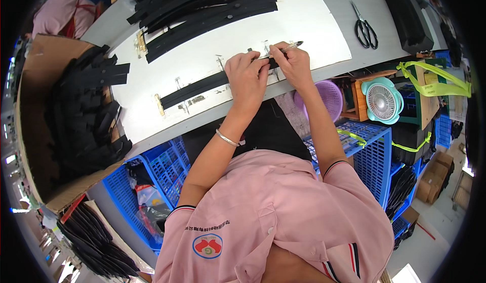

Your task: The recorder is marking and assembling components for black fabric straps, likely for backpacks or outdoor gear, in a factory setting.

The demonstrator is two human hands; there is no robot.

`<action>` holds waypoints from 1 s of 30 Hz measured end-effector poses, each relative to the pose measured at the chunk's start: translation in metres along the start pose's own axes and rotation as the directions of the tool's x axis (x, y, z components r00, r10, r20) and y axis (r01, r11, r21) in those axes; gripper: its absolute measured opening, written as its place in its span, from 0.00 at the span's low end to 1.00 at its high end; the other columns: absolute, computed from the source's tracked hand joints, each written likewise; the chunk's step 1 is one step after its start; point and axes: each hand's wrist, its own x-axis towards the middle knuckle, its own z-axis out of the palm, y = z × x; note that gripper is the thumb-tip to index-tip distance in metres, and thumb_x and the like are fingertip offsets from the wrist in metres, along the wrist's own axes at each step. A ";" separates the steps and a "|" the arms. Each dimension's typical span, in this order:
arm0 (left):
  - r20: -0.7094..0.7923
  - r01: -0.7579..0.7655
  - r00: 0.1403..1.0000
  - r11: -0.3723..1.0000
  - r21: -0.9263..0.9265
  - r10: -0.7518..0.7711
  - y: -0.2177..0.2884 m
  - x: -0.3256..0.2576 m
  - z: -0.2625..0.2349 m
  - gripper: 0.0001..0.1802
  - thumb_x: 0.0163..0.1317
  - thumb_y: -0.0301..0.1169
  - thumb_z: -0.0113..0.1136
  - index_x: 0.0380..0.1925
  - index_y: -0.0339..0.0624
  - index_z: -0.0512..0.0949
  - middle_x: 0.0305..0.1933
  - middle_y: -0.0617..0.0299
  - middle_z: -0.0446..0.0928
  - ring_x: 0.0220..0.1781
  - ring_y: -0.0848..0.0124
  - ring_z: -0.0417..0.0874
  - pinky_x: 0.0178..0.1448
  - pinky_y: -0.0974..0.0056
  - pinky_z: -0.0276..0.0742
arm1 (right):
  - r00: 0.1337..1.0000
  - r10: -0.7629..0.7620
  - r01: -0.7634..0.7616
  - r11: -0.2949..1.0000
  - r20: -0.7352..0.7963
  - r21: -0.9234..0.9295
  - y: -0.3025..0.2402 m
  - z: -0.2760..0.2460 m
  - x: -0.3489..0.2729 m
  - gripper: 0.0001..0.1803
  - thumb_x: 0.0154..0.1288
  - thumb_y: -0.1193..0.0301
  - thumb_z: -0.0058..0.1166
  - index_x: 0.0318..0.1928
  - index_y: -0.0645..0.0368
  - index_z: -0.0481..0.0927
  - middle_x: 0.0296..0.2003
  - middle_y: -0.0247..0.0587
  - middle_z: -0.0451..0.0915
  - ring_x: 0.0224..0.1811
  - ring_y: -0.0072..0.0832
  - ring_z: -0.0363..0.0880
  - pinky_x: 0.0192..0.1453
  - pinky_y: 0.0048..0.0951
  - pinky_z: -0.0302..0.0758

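Observation:
A long black fabric strip [195, 90] lies slantwise on a white board [298, 22], its left end at a small yellowish piece [159, 104]. My left hand [246, 79] presses on the strip near its right end, fingers bent and held together. Close beside it, my right hand [293, 66] pinches a slim pen [292, 46], whose back end points up to the right. The pen's tip is hidden near my left fingertips. Dark scribbled marks [195, 101] show on the board around the strip. More black strips [207, 17] lie piled farther back.
Black-handled scissors [365, 30] lie at the table's right, near a black block [409, 20]. A cardboard box [35, 111] full of black strips stands left. Blue crates [372, 156], a purple basket [324, 98] and a teal fan [383, 101] are below the table edge.

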 end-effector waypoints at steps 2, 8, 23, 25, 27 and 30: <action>0.004 0.001 1.000 1.000 -0.008 -0.001 0.002 0.000 0.001 0.07 0.54 0.26 0.73 0.34 0.42 0.87 0.47 0.64 0.83 0.55 0.60 0.77 0.64 0.53 0.66 | 0.999 -0.032 0.032 0.999 -0.012 -0.024 0.002 -0.001 0.000 0.14 0.73 0.61 0.61 0.37 0.59 0.88 0.20 0.41 0.80 0.20 0.29 0.79 0.28 0.30 0.73; 0.040 0.043 0.998 0.999 -0.006 -0.042 0.002 0.001 0.005 0.07 0.57 0.29 0.73 0.37 0.45 0.90 0.48 0.65 0.84 0.57 0.61 0.78 0.67 0.55 0.64 | 0.997 0.068 -0.071 0.990 0.032 0.125 0.009 -0.010 -0.002 0.14 0.72 0.62 0.60 0.36 0.60 0.88 0.21 0.42 0.81 0.21 0.31 0.80 0.29 0.32 0.73; -0.031 -0.076 0.997 0.996 0.053 0.077 -0.002 -0.011 0.023 0.10 0.50 0.33 0.69 0.33 0.44 0.83 0.50 0.55 0.77 0.60 0.54 0.73 0.67 0.44 0.64 | 0.970 0.178 -0.222 0.931 0.168 0.291 0.054 -0.019 -0.009 0.15 0.75 0.67 0.54 0.30 0.63 0.79 0.24 0.31 0.77 0.27 0.19 0.72 0.30 0.26 0.68; -0.016 -0.048 0.999 0.994 0.099 0.050 0.002 -0.020 0.007 0.19 0.55 0.33 0.69 0.47 0.42 0.82 0.65 0.51 0.73 0.72 0.51 0.68 0.78 0.38 0.55 | 0.971 0.182 -0.225 0.914 0.154 0.338 0.046 -0.017 -0.006 0.15 0.78 0.66 0.53 0.33 0.62 0.79 0.25 0.30 0.77 0.25 0.14 0.68 0.28 0.20 0.61; 0.055 0.000 0.998 0.987 0.159 -0.009 0.005 -0.033 -0.008 0.27 0.63 0.36 0.67 0.62 0.42 0.77 0.77 0.48 0.63 0.82 0.49 0.57 0.82 0.32 0.43 | 0.988 0.133 -0.154 0.916 0.080 0.371 0.044 -0.013 -0.004 0.16 0.80 0.66 0.52 0.33 0.62 0.80 0.26 0.28 0.77 0.25 0.13 0.66 0.28 0.19 0.59; 0.035 0.057 0.997 0.989 0.133 -0.062 0.005 -0.046 -0.020 0.30 0.61 0.35 0.69 0.63 0.40 0.76 0.78 0.45 0.62 0.83 0.45 0.53 0.82 0.31 0.39 | 0.993 0.120 -0.105 0.894 -0.007 0.435 0.047 -0.006 -0.001 0.16 0.81 0.65 0.52 0.35 0.61 0.82 0.27 0.27 0.77 0.26 0.12 0.66 0.27 0.18 0.58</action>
